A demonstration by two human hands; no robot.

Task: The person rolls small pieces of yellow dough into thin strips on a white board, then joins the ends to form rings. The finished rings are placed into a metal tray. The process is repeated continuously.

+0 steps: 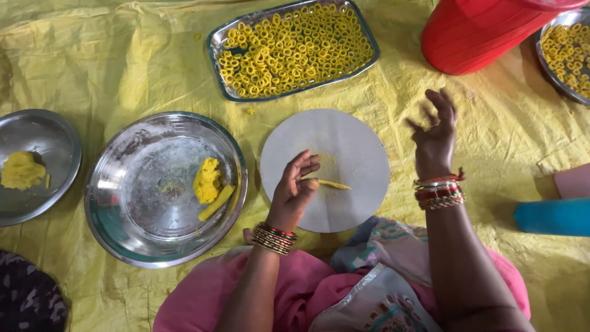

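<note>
A round grey board [344,144] lies on the yellow sheet in front of me. On it my left hand [294,189] pinches one end of a thin yellow dough strip [334,184] between thumb and fingers. My right hand [435,135] hovers blurred above the sheet to the right of the board, fingers spread and holding nothing. Both wrists carry bangles. To the left stands a big steel plate [123,203] with a lump of yellow dough [207,179] and a rolled dough stick [216,203].
A steel tray [216,43] at the back holds several small yellow dough rings. A red plastic container [479,31] and another tray of rings [544,58] stand at the back right. A steel bowl [55,144] with dough sits far left. A blue sleeve [550,216] shows at right.
</note>
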